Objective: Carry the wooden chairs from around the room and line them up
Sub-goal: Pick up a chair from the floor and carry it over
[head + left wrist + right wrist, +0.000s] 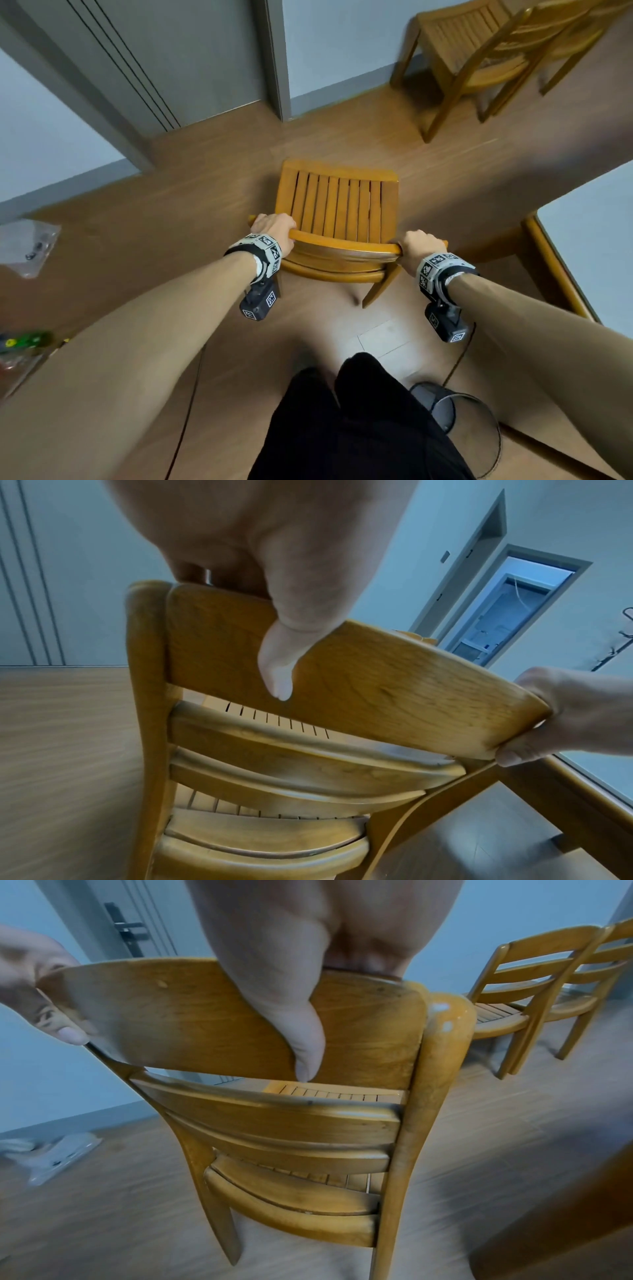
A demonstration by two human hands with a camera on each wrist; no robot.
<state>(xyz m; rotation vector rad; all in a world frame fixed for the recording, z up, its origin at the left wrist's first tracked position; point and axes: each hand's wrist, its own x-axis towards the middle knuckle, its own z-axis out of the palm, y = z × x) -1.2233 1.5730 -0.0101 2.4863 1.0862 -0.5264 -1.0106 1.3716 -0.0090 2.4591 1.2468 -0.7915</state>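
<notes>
A wooden chair (pixel 337 209) with a slatted seat stands in front of me, its back toward me. My left hand (pixel 274 228) grips the left end of its top back rail (pixel 377 685), thumb behind and fingers over the front. My right hand (pixel 419 245) grips the right end of the same rail (pixel 205 1015) in the same way. Whether the chair's legs touch the floor I cannot tell. Two more wooden chairs (pixel 479 54) stand side by side against the far wall at the upper right, also seen in the right wrist view as wooden chairs (pixel 534 988).
A grey door (pixel 164 61) lies ahead to the left. A wooden table edge (pixel 555 267) runs along the right. A clear plastic bag (pixel 27 246) lies on the floor at the left. A wire wastebasket (pixel 459 425) stands by my legs; cables trail across the floor.
</notes>
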